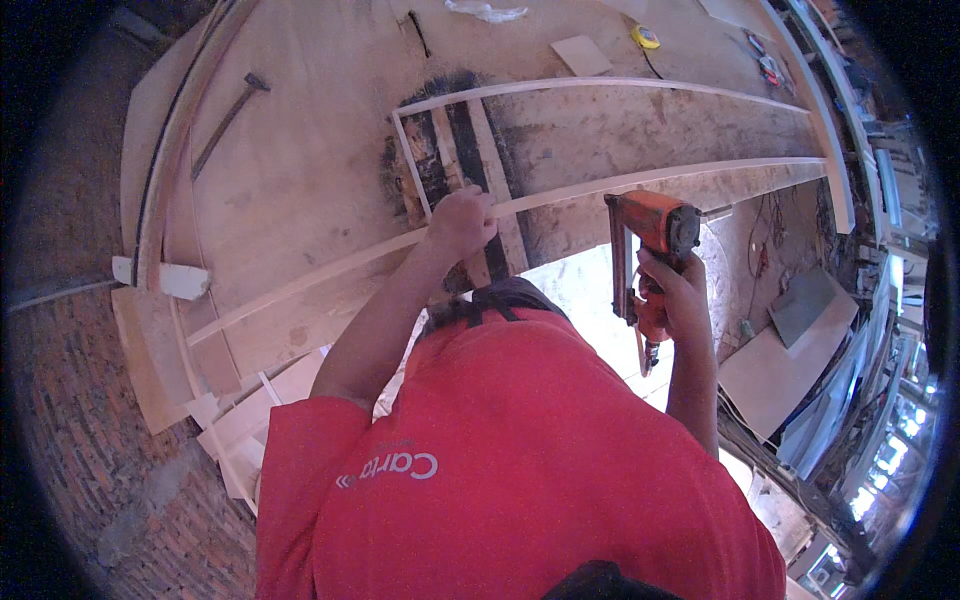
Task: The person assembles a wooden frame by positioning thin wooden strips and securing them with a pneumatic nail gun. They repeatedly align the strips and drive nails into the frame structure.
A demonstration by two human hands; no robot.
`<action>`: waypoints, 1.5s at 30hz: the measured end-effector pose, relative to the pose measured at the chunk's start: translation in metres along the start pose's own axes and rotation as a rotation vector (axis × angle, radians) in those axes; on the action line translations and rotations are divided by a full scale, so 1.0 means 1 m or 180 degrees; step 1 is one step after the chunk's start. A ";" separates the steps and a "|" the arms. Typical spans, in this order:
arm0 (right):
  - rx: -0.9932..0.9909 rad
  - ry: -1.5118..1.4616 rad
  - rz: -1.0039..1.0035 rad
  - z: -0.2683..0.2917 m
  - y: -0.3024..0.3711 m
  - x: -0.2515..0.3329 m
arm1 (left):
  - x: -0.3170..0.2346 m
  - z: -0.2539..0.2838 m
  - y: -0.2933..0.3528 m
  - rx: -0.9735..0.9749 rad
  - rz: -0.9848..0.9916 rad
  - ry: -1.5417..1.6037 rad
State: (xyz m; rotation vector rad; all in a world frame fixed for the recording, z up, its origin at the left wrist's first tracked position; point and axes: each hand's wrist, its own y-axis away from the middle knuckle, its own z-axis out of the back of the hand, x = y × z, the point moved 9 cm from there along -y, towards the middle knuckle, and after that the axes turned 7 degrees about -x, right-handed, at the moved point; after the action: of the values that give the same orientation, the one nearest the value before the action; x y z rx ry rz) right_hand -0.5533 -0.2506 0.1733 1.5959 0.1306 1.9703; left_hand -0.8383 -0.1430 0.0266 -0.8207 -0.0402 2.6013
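My right hand (682, 287) is wrapped round the grip of an orange and black pneumatic nail gun (650, 225), held just off the near side of the workbench. With fingers closed, my left hand (462, 224) grips a long, pale wooden strip (590, 187) that runs across the bench. Close to that hand, a short wooden crosspiece (411, 165) stands between this strip and a second long strip (620, 85) farther away. Both long strips reach a wider board (832, 165) at the right. My left fingertips are partly hidden.
A hammer (228, 125) lies on the workbench (310, 130) at the left. Toward the far right are a yellow tape measure (645, 37), a small wood offcut (581, 56) and red-handled pliers (768, 68). Sheets of board (785, 355) lean at the right, beyond the bench.
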 end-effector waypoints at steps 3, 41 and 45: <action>0.0114 0.0124 -0.0110 -0.012 -0.013 -0.008 | 0.003 0.001 0.006 -0.0145 -0.0049 0.0146; 0.1081 0.1867 0.0426 -0.127 -0.061 -0.008 | 0.019 -0.001 0.014 -0.0108 -0.0299 0.0720; 0.1075 0.1871 0.0473 -0.129 -0.062 -0.009 | 0.019 -0.001 0.014 -0.0031 -0.0280 0.0726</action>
State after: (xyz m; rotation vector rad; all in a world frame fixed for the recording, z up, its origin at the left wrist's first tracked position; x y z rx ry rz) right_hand -0.6475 -0.1678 0.1030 1.1855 0.6182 2.5934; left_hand -0.8568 -0.1485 0.0133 -1.0885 -0.0230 2.4124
